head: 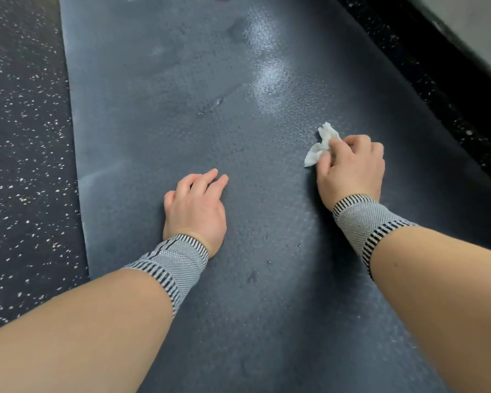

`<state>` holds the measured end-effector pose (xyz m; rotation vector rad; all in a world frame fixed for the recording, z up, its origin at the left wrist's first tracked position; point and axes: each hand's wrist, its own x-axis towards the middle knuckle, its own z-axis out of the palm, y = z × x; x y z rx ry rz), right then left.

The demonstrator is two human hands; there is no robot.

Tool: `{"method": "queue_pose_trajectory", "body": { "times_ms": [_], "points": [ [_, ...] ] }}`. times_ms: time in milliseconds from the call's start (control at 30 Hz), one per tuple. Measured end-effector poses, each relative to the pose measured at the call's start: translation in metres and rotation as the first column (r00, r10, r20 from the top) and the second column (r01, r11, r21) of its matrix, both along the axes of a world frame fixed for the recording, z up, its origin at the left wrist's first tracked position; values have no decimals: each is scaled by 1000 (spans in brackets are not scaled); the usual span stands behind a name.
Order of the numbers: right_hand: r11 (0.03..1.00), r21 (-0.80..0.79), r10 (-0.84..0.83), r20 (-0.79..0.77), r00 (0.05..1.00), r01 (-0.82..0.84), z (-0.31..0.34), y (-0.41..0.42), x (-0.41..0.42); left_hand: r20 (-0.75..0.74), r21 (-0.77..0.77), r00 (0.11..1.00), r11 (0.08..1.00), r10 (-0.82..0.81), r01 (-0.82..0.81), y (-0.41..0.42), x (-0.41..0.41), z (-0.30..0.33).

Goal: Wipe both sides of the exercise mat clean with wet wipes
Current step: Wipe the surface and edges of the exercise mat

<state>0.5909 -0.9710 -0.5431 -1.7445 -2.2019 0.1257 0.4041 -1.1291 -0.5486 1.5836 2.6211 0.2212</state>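
Note:
A dark blue-grey exercise mat (199, 109) lies flat on the floor and runs away from me, with wet shiny patches towards its far right part. My right hand (352, 168) grips a crumpled white wet wipe (321, 146) and holds it down on the mat's right half. My left hand (194, 205) rests on the mat near its middle, fingers lightly bent and holding nothing. Both wrists wear grey striped bands.
Black rubber floor with white specks (23, 154) borders the mat on the left. On the right, a strip of the same speckled floor (425, 66) meets a black skirting and a pale wall (476, 21).

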Motion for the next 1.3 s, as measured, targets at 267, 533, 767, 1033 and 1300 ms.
{"method": "queue_pose_trajectory", "body": {
  "times_ms": [267, 533, 767, 1033, 1300],
  "points": [
    [999, 43, 9, 38, 999, -10, -1, 2, 0, 67, 89, 988, 987, -142, 136, 76, 58, 12],
    [947, 17, 319, 2, 948, -319, -2, 2, 7, -11, 52, 992, 991, -123, 123, 95, 85, -6],
    [995, 0, 94, 123, 988, -95, 9, 67, 68, -15, 35, 992, 991, -125, 125, 94, 85, -5],
    [992, -85, 99, 24, 995, -96, 9, 32, 25, -10, 55, 994, 992, -112, 112, 95, 85, -5],
    [997, 4, 77, 86, 993, -77, 9, 75, 77, -5, 53, 995, 994, -96, 96, 95, 86, -4]
  ]
}}
